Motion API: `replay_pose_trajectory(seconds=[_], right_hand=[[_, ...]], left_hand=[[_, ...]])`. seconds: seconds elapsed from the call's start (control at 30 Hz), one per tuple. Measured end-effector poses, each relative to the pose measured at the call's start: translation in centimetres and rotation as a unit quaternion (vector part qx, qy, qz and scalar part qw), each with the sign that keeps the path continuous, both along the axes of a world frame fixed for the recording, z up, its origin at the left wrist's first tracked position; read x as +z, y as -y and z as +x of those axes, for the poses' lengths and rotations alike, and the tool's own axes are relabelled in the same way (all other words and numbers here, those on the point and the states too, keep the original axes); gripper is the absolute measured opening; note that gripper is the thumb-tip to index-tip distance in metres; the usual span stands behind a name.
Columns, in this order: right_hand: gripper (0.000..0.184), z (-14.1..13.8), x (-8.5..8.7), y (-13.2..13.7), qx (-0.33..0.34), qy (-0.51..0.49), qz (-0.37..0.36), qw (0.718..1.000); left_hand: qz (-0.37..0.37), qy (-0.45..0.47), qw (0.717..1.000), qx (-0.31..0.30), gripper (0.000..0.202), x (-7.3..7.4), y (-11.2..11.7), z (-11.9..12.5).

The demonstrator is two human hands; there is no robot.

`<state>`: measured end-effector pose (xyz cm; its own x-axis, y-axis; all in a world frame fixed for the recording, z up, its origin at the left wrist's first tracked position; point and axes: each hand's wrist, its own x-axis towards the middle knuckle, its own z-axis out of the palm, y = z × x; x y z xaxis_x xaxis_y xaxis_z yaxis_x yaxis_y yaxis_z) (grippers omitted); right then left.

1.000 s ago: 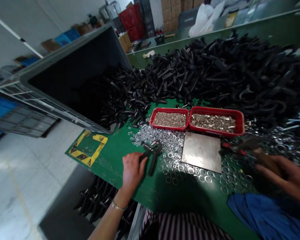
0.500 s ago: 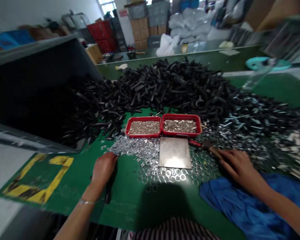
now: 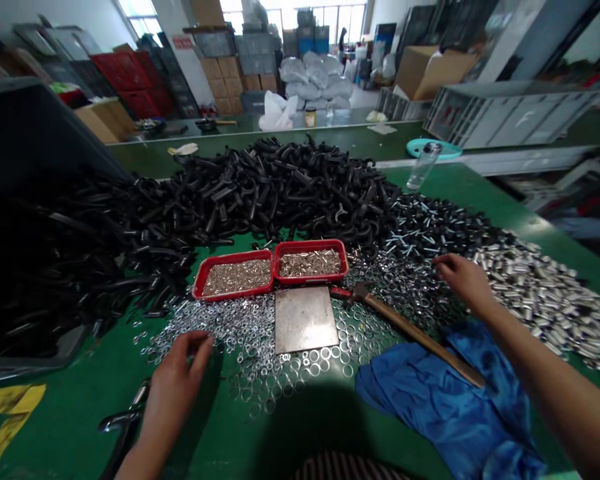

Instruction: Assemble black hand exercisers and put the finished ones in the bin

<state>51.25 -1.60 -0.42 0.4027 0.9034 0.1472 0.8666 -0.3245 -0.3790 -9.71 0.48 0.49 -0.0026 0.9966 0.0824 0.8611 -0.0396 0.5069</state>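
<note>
My left hand is above the green table at the edge of a heap of small shiny nuts. Its thumb and index fingertips come together; anything between them is too small to make out. Black curved handle-like parts lie beside that wrist. My right hand reaches over dark metal rings, close to silver cylindrical sleeves. Its fingers are bent together, and their contents cannot be made out. A hammer lies with its wooden handle across a blue cloth.
Two red trays of small metal pins stand behind a flat metal plate. Flat rings lie in front. Black parts are heaped behind, spilling from a grey bin. A clear bottle stands at the back right.
My right hand has left the hammer handle and moved up and right over the metal parts. The hammer now rests on the cloth. The view has swung right.
</note>
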Motion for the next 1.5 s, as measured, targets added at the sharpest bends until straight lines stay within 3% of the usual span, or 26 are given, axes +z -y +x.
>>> replay_pose_trajectory(seconds=[0.07, 0.2, 0.33, 0.43, 0.53, 0.63, 0.7, 0.77, 0.87, 0.93, 1.0, 1.1, 1.23, 1.5], right_hand=[[0.032, 1.9, 0.3, 1.8, -0.026, 0.001, -0.035, 0.999], [0.023, 4.6, 0.0, 6.7, -0.008, 0.003, -0.097, 0.995], [0.026, 3.9, -0.9, 9.4, -0.007, 0.022, -0.148, 0.989], [0.025, 1.8, -1.8, 8.8, -0.019, 0.062, -0.186, 0.980], [0.020, -0.2, -1.8, 7.0, 0.014, 0.087, -0.164, 0.983], [0.027, -2.5, -0.2, 4.9, 0.034, 0.018, -0.073, 0.997], [0.034, -5.3, 1.4, 3.4, 0.050, -0.099, 0.002, 0.994], [0.040, -9.3, 2.8, 1.9, 0.099, -0.269, 0.030, 0.958], [0.041, -16.7, 3.8, -0.3, 0.194, -0.509, -0.004, 0.839], [0.038, -21.0, 3.5, -1.5, 0.236, -0.601, -0.037, 0.762], [0.033, -24.1, 2.5, -2.5, 0.255, -0.651, -0.060, 0.713], [0.028, -26.3, 0.5, -3.6, 0.232, -0.685, -0.033, 0.689], [0.026, -26.5, -1.7, -4.0, 0.196, -0.710, -0.020, 0.676], [0.018, -25.7, -1.4, -3.2, 0.233, -0.751, -0.099, 0.610]], left_hand=[[0.000, 0.039, 0.998, -0.041, 0.037, -0.4, 0.5, 2.4], [-0.012, 0.091, 0.987, -0.135, 0.031, -1.3, 1.3, 7.6], [-0.040, 0.119, 0.965, -0.229, 0.022, -1.4, 2.1, 12.9], [-0.063, 0.131, 0.948, -0.284, 0.015, -1.6, 3.2, 16.2], [-0.066, 0.140, 0.933, -0.324, 0.013, -2.1, 4.0, 17.5], [-0.058, 0.157, 0.937, -0.308, 0.012, -2.4, 3.9, 16.9], [-0.053, 0.185, 0.944, -0.268, 0.012, -2.3, 3.2, 16.2], [-0.051, 0.230, 0.945, -0.229, 0.011, -1.8, 2.4, 16.0], [-0.078, 0.330, 0.922, -0.189, 0.011, -1.1, 0.9, 16.6], [-0.101, 0.399, 0.897, -0.163, 0.013, -1.0, -0.1, 17.1], [-0.114, 0.452, 0.874, -0.134, 0.017, -1.1, -0.9, 17.1], [-0.133, 0.511, 0.845, -0.085, 0.022, -1.5, -1.4, 16.5], [-0.162, 0.547, 0.820, -0.047, 0.026, -2.0, -1.3, 16.2], [-0.172, 0.559, 0.810, -0.044, 0.031, -2.1, -2.0, 17.9]])
